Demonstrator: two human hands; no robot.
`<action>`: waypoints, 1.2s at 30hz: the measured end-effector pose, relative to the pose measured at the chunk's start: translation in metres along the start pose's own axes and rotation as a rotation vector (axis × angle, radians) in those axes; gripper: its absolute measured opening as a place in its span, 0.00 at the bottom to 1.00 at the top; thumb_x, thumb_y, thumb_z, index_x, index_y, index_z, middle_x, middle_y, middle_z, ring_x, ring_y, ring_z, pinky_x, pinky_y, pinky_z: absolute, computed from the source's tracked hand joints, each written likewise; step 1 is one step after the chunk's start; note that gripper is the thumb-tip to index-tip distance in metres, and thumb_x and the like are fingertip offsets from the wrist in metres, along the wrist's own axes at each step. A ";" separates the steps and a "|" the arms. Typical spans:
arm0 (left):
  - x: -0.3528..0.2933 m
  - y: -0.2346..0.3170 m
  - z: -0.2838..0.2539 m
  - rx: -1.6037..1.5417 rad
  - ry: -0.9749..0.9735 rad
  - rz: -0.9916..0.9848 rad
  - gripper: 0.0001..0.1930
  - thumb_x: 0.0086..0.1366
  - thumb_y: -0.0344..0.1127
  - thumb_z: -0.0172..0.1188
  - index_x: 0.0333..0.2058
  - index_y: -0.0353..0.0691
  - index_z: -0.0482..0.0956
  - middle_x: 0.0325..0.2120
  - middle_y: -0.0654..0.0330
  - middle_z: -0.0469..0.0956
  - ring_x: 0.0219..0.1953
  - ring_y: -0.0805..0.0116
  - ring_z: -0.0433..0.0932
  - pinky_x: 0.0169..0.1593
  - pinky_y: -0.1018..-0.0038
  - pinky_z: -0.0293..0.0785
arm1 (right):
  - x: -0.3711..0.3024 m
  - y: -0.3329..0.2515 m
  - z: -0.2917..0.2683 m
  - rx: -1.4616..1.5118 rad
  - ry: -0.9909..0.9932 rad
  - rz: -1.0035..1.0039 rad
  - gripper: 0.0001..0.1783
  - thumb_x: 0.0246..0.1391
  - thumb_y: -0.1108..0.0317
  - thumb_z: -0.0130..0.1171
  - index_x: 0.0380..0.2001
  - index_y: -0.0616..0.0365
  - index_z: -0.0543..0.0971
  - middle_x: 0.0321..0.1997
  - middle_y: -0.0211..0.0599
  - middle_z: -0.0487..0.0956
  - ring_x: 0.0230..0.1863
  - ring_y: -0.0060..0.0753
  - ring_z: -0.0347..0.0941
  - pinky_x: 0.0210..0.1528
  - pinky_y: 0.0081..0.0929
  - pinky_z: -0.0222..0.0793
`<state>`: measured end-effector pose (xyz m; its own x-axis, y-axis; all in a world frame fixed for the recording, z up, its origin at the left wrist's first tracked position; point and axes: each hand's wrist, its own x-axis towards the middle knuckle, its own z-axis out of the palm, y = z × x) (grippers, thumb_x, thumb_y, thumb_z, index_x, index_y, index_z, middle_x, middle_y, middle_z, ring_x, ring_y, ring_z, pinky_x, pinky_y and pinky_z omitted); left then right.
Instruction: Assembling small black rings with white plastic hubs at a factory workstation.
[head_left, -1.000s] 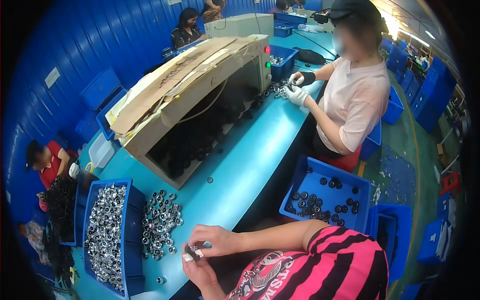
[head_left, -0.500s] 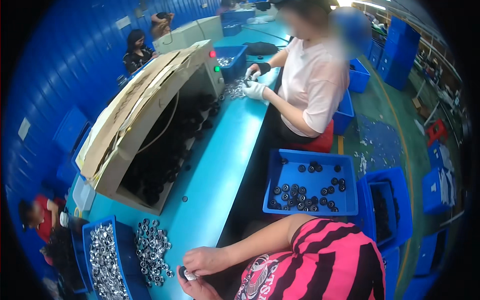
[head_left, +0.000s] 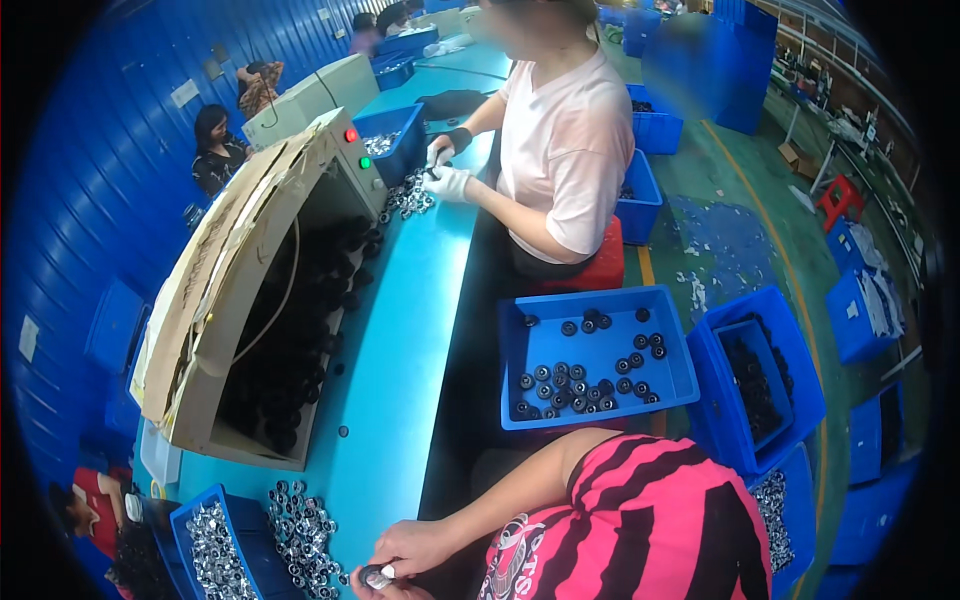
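My right hand and my left hand meet at the lower edge, over the table's near side. Between their closed fingers is a small dark round part with a shiny surface. A bit of white, perhaps a wrap on a fingertip, shows beside it; I cannot make out its kind. The left hand is partly cut off by the frame. Just left of my hands lies a heap of shiny silver round parts. Beyond that heap, a blue bin holds many more of them.
A cardboard-topped machine with dark round parts inside stands on the turquoise table. To the right, a blue tray holds several black wheels, with more blue bins beside it. Across from me sits a co-worker in white gloves.
The view has swung right, so the surroundings sit further left. My hands are lower in the picture, still together around the small part. The co-worker's hands stay over the silver parts.
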<state>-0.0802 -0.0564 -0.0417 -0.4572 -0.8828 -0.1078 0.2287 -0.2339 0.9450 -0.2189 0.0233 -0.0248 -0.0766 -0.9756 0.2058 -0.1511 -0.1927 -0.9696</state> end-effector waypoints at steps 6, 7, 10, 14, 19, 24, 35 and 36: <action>0.000 -0.002 0.005 0.017 -0.013 -0.012 0.27 0.77 0.37 0.55 0.68 0.28 0.65 0.54 0.51 0.78 0.52 0.63 0.80 0.51 0.70 0.80 | 0.002 0.006 0.009 -0.178 0.126 -0.194 0.11 0.62 0.65 0.60 0.43 0.58 0.83 0.33 0.42 0.84 0.41 0.50 0.81 0.47 0.44 0.75; 0.000 -0.002 0.005 0.021 -0.017 -0.013 0.27 0.77 0.37 0.55 0.68 0.28 0.65 0.54 0.52 0.78 0.52 0.63 0.80 0.50 0.70 0.81 | 0.001 0.003 0.009 -0.177 0.129 -0.215 0.11 0.61 0.65 0.61 0.43 0.59 0.83 0.34 0.42 0.84 0.42 0.51 0.81 0.49 0.44 0.74; 0.000 -0.003 0.004 0.012 -0.022 -0.017 0.28 0.76 0.36 0.56 0.68 0.28 0.65 0.53 0.52 0.78 0.52 0.64 0.80 0.49 0.70 0.81 | 0.009 0.004 0.014 -0.227 0.220 -0.332 0.11 0.58 0.63 0.61 0.34 0.60 0.82 0.29 0.46 0.82 0.38 0.55 0.79 0.43 0.47 0.74; 0.000 -0.002 -0.002 0.019 -0.027 -0.015 0.28 0.75 0.36 0.57 0.68 0.29 0.65 0.53 0.52 0.78 0.51 0.64 0.81 0.48 0.71 0.81 | 0.020 0.011 0.008 -0.305 0.208 -0.312 0.12 0.55 0.63 0.62 0.28 0.61 0.83 0.28 0.49 0.81 0.35 0.58 0.79 0.39 0.49 0.74; 0.002 -0.004 -0.007 0.000 -0.034 -0.017 0.28 0.75 0.35 0.58 0.69 0.30 0.65 0.53 0.53 0.78 0.51 0.65 0.81 0.47 0.72 0.81 | 0.013 0.009 0.000 -0.199 0.156 -0.213 0.13 0.58 0.60 0.63 0.29 0.59 0.84 0.30 0.50 0.81 0.34 0.54 0.80 0.36 0.46 0.75; 0.003 -0.006 -0.006 -0.002 -0.049 -0.028 0.29 0.74 0.33 0.59 0.69 0.31 0.65 0.53 0.54 0.78 0.50 0.66 0.81 0.46 0.72 0.81 | 0.015 0.012 0.002 -0.233 0.120 -0.148 0.13 0.58 0.60 0.63 0.32 0.60 0.86 0.31 0.48 0.82 0.34 0.52 0.81 0.37 0.43 0.76; 0.006 -0.011 0.010 -0.019 -0.110 -0.048 0.30 0.72 0.31 0.62 0.69 0.33 0.65 0.52 0.55 0.79 0.49 0.68 0.81 0.43 0.74 0.81 | 0.020 0.010 -0.026 -0.042 0.045 0.166 0.20 0.56 0.61 0.67 0.48 0.62 0.84 0.43 0.43 0.84 0.44 0.41 0.83 0.46 0.37 0.78; 0.006 -0.011 0.012 -0.021 -0.114 -0.048 0.30 0.71 0.31 0.62 0.69 0.33 0.65 0.52 0.55 0.79 0.49 0.68 0.81 0.42 0.74 0.81 | 0.020 0.007 -0.025 -0.032 0.051 0.175 0.19 0.54 0.62 0.67 0.47 0.62 0.84 0.43 0.42 0.83 0.43 0.41 0.82 0.46 0.37 0.78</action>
<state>-0.0955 -0.0539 -0.0492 -0.5627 -0.8185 -0.1162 0.2213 -0.2846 0.9328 -0.2463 0.0049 -0.0237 -0.1542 -0.9872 0.0416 -0.1626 -0.0162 -0.9866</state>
